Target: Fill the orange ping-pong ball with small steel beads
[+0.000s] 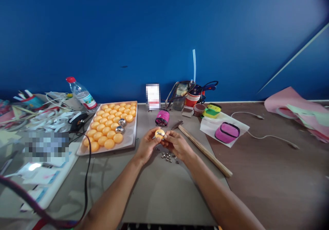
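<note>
Between my two hands is an orange ball point(159, 133) with small silvery pieces on its surface. My left hand point(147, 143) grips the ball from the left, thumb and fingers around it. From the right, my right hand point(177, 142) has its fingertips pinched against the ball's edge; whether a small piece sits in that pinch is hidden. Below the hands, several small shiny metal pieces point(167, 156) lie scattered on the grey mat. Just beyond them stands a small magenta mesh pouch point(162, 117). A wooden-handled hammer point(205, 151) lies right of my right hand.
At left, a white tray point(134, 134) holds orange balls in rows and two silver-covered ones. A tilted plastic bottle point(83, 94) stands behind it. Cups, a jar point(179, 96) and tools crowd the back wall. Another magenta pouch point(227, 132) lies on white paper; a cable point(275, 138) runs right.
</note>
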Demonstrator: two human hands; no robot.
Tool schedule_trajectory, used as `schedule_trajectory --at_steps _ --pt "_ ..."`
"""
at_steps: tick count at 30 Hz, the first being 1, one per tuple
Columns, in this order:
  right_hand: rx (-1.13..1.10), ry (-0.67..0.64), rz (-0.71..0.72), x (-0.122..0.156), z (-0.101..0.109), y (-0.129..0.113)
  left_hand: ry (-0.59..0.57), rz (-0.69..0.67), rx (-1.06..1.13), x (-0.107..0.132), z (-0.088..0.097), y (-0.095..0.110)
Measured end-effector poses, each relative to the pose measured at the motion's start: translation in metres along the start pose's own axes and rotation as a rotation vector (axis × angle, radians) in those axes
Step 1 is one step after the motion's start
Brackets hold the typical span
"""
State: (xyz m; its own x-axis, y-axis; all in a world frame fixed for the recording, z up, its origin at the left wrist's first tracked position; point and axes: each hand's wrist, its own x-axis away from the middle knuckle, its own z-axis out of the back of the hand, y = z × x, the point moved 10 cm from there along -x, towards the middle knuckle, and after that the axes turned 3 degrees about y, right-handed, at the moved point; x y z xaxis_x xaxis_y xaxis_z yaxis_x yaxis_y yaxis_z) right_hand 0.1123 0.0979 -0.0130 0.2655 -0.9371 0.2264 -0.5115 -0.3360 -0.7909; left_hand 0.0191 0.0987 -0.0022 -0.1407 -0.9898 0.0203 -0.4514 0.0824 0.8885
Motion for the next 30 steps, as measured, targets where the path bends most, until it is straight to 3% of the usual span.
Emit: schedule_trajectory --at_steps 3,6,10,13,19,24,30 --pt "0.156 -0.023 0.067 -0.003 0.008 -0.010 -0.005 0.037 0.076 0.001 -0.002 0.002" --pt "0.648 0.015 0.207 -0.003 0.017 -0.025 0.014 0.060 0.101 0.000 0.001 0.004" --pt "1.278 -0.150 0.287 0.006 -0.001 -0.018 0.023 0.061 0.102 0.000 0.005 0.005" --pt "1.570 -0.228 0.310 0.013 -0.013 -0.008 0.012 0.052 0.099 0.000 0.004 0.005" --pt "1.667 -0.251 0.313 0.015 -0.024 -0.001 -0.008 0.067 0.093 0.000 0.001 0.004" --pt "1.664 -0.193 0.281 0.015 -0.023 -0.002 -0.016 0.071 0.115 0.002 -0.001 0.007" --pt "1.595 -0.267 0.290 0.018 -0.027 0.000 -0.017 0.079 0.174 0.001 -0.001 0.009"
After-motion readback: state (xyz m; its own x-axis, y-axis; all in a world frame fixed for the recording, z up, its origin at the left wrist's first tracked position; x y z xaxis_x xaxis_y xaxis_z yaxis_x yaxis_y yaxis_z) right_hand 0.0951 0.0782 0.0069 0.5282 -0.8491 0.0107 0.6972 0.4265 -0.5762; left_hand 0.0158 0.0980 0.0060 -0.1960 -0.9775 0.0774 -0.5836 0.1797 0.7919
